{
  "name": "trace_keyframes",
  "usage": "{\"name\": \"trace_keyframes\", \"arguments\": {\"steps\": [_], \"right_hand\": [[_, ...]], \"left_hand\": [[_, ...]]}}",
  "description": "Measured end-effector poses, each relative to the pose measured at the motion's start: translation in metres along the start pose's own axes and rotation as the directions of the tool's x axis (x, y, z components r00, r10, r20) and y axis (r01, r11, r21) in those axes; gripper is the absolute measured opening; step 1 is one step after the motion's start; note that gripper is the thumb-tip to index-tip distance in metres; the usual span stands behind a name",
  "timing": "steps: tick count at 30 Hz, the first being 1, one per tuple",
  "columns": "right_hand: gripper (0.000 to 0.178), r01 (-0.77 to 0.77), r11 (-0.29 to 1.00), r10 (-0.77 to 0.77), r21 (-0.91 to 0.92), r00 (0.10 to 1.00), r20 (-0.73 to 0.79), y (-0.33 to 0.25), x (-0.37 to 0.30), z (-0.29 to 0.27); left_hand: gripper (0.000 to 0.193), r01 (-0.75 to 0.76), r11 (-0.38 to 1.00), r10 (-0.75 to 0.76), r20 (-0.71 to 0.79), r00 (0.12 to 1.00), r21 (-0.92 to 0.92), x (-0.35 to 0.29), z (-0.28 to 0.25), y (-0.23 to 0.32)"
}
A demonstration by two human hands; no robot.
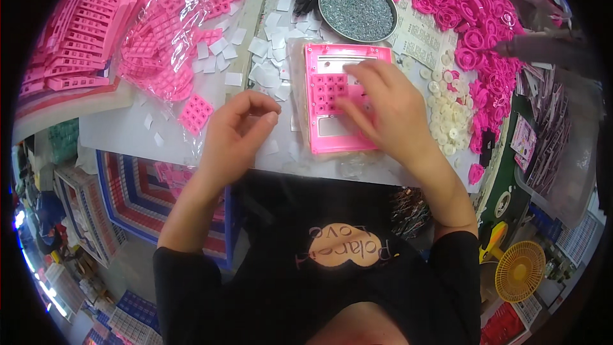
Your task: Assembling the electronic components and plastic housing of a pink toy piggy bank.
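Thumb and fingers spread, the right hand (393,112) is over the right side of the pink rectangular plastic frame (328,114); left of that, the left hand (233,134) curls, its pinch unclear. Beyond the right hand lies a cream paper sheet (424,41) bearing small print.

the casing (324,116) lies near the front edge of the table (121,131), a button grid (327,89) in it. paper slips (265,75) lie to its left; beyond them sits a bag of button grids (169,38), with stacked frames (89,25) farther left. behind the casing, screws (357,9) fill a pan (357,39). right of the casing lie discs (446,105), then rings (474,19).
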State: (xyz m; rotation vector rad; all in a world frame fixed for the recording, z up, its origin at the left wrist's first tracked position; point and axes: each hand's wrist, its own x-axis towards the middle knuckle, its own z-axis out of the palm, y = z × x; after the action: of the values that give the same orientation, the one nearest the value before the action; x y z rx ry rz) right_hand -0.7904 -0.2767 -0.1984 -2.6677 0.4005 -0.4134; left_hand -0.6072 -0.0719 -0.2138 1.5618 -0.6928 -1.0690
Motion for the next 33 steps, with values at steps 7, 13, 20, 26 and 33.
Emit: {"name": "trace_keyframes", "arguments": {"steps": [7,13,20,26,33], "right_hand": [[0.095,0.234,0.968,-0.184,-0.089,0.907,0.38,-0.01,-0.021,0.015],[0.098,0.235,0.963,-0.163,-0.129,0.894,0.418,-0.018,-0.023,0.016],[0.097,0.209,0.976,-0.17,-0.064,0.909,0.381,-0.012,-0.021,0.007],[0.097,0.178,0.979,-0.121,-0.097,0.9,0.419,-0.021,-0.03,0.012],[0.097,0.189,0.979,-0.142,-0.08,0.906,0.398,-0.02,-0.028,0.015]], "left_hand": [[0.012,-0.297,0.834,0.32,0.03,0.947,0.464,0.047,-0.019,0.045],[0.022,-0.351,0.552,0.512,0.025,0.859,0.756,0.134,-0.053,0.093],[0.028,-0.016,0.228,0.582,-0.123,0.804,0.974,0.273,-0.149,0.11],[0.027,0.283,0.028,0.373,-0.273,0.887,0.959,0.332,-0.188,0.1],[0.035,0.377,-0.01,0.273,-0.36,0.892,0.926,0.321,-0.15,0.11]]}}
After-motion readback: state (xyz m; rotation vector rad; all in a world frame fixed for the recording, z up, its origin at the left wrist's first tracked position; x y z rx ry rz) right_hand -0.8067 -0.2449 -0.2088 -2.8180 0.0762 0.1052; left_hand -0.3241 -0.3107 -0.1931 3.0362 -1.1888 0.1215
